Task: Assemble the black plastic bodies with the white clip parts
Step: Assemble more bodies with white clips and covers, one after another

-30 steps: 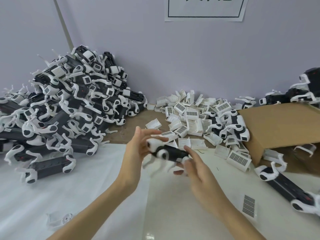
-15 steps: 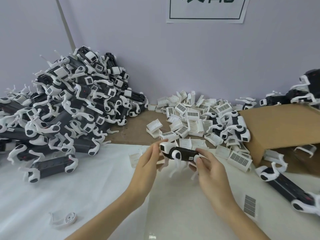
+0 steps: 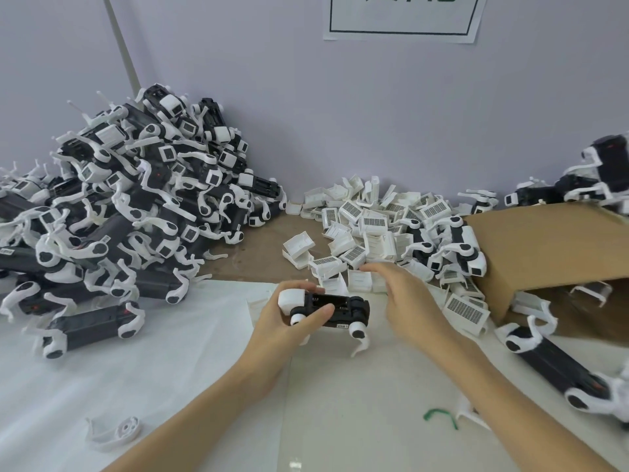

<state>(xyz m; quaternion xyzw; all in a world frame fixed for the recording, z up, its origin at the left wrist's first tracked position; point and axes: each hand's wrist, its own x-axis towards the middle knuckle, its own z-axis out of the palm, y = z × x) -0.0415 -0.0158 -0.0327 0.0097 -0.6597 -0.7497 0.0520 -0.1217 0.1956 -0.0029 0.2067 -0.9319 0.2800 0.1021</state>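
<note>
The left hand (image 3: 282, 318) grips a black body (image 3: 335, 310); just beside it, the right hand (image 3: 403, 298) reaches, fingers loose, over the clips (image 3: 357, 233).

A single wide-angle view comes from a camera worn on the person's head, looking forward and steeply down over both forearms onto the bench (image 3: 357, 420). It sits close: the forearms enter from the bottom edge and the left hand (image 3: 282, 318) and right hand (image 3: 405, 294) fill the lower centre. The view faces a pale wall (image 3: 340, 114) that rises behind the bench and takes up the upper half, with the lower edge of a paper sign (image 3: 401, 25) cut off at the top. Straight lines bow toward the edges. No second view shares the scene.
</note>
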